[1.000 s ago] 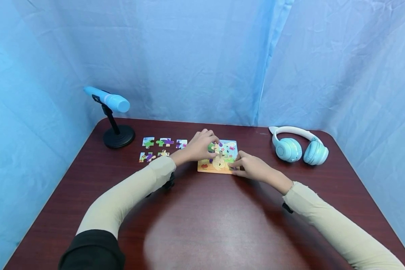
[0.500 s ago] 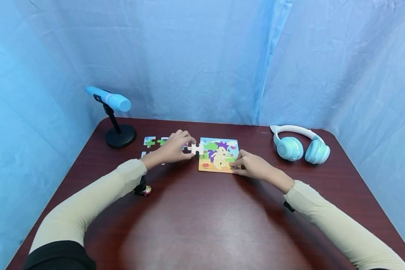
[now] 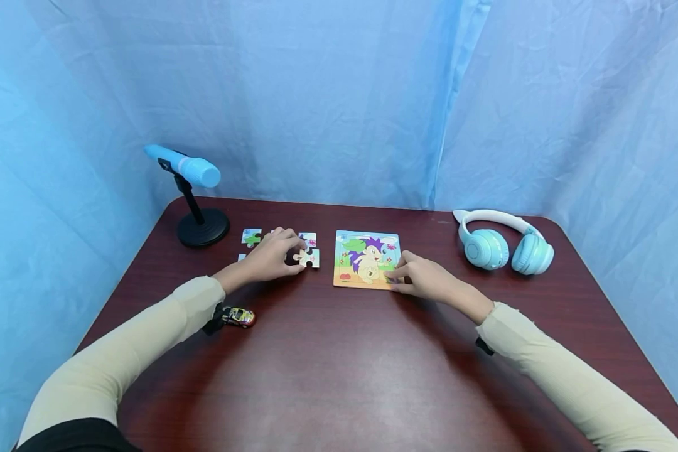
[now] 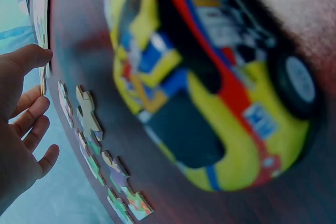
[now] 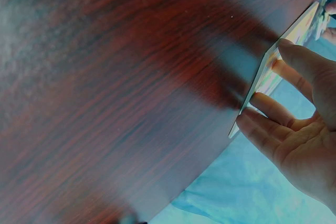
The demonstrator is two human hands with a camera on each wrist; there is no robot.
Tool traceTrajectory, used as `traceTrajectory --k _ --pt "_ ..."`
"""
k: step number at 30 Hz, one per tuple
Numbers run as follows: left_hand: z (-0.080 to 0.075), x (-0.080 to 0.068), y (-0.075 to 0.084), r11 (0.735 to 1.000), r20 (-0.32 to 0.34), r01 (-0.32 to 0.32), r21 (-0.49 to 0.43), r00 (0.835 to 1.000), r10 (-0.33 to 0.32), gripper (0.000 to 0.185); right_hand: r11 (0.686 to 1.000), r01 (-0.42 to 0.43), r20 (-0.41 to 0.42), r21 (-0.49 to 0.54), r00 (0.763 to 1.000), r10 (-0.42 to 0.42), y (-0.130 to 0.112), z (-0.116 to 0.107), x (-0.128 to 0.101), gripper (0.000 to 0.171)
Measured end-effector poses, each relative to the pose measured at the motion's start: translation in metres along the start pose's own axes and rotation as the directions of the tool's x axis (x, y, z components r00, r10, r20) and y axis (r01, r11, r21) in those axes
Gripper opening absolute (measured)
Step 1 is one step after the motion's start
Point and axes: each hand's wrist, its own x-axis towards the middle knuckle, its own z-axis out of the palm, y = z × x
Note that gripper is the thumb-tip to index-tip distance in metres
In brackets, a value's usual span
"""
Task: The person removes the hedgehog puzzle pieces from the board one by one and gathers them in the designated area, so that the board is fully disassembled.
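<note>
One table [image 3: 350,370] — left hand [image 3: 268,256] pinching one piece [image 3: 309,257], right hand [image 3: 424,276] holding one board [image 3: 367,260]

Pale blue cloth encloses the scene: a far curtain [image 3: 328,113], a left curtain [image 3: 39,207] and a right curtain [image 3: 633,207], all lightly creased. A vertical seam [image 3: 447,119] runs down the far cloth, right of the middle, to the surface [image 3: 328,326]. That surface is dark reddish-brown with fine wood grain and rounded far corners. Light leaves a soft, whitish sheen on its near middle; the left curtain looks brighter, and dim shading falls across the far and right cloth.
</note>
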Motion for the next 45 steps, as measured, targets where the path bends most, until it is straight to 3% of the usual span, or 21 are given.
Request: traceTrajectory --k 28,35,45 --pt "0.001 0.002 -0.012 1.0 0.152 0.014 -0.014 0.988 -0.012 0.037 1.0 0.016 -0.011 0.002 1.0 -0.016 0.001 0.001 -0.001 0.029" --pt "-0.005 0.002 -0.015 1.0 0.171 -0.024 -0.018 0.985 0.026 0.035 1.0 0.024 -0.019 -0.007 1.0 -0.024 0.002 0.001 -0.001 0.029" --pt "-0.006 0.004 -0.016 1.0 0.198 0.002 -0.02 0.98 0.002 0.036 1.0 0.014 -0.02 0.004 1.0 -0.014 0.002 0.002 -0.002 0.032"
